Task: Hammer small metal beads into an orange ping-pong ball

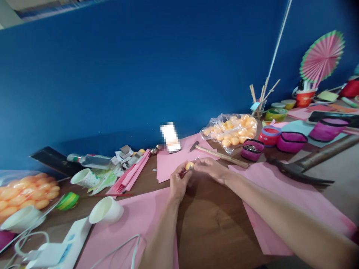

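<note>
1. Head view: the left hand [177, 183] and the right hand [211, 169] meet over the brown worktop [215, 220], and between their fingertips sits a small orange ball [189, 165]. That ball is my landmark for the rest.
2. The left grip is narrow, pinched on the ball from below. The right grip closes at the ball's top on something small and thin that I cannot make out.
3. Just behind the ball lies a pink paper sheet [174, 162], and on its far edge a small hammer [218, 154] with a wooden handle stretches off to the right.
4. Further right of the ball sits a clear bag of orange balls [231, 131], then several magenta pouches [291, 142]. A larger dark tool [303, 170] lies nearest the right forearm.
5. Left of the ball are folded pink strips [134, 173], a tipped paper cup [85, 177], a clear bottle [89, 160] on its side and a second bag of balls [25, 194].
6. Nearer than the ball, on the left, another white cup [106, 211] lies by a white power strip [67, 243] with its cable.
7. Nothing stands between the hands and the ball. More pink paper covers much of the worktop.
8. A deep blue wall [140, 74] rises behind it all. Far right of the ball, a pink paper fan [322, 56] stands in a red cup.
</note>
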Demonstrator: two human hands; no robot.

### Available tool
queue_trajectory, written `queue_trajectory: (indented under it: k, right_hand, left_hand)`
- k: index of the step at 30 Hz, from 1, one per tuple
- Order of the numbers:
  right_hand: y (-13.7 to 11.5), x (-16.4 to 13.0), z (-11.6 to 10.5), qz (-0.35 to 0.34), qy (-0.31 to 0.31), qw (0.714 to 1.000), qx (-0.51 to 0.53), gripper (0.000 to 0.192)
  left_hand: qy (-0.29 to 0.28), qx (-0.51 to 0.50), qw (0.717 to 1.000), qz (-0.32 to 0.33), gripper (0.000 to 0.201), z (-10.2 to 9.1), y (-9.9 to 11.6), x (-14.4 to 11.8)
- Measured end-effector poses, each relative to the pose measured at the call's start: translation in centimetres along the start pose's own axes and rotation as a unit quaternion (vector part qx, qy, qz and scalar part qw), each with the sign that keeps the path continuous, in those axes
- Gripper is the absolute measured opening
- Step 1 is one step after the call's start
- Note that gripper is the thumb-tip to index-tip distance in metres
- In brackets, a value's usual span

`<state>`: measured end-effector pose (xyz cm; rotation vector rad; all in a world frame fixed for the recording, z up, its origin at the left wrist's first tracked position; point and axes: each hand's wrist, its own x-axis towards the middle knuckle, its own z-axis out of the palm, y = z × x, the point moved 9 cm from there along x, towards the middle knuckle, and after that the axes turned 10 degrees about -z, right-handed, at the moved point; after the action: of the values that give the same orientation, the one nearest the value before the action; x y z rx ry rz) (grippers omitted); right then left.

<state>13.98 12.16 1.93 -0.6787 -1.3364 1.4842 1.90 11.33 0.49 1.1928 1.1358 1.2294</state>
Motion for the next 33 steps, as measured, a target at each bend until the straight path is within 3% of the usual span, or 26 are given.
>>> queue_trajectory:
  k: [33]
  right_hand:
    - [0.4,-0.19,-0.49,0.038,0.042,0.998,0.034,0.028]
  left_hand:
    - [-0.001,0.048,0.999,0.016,0.043,0.16,0.45,-0.18]
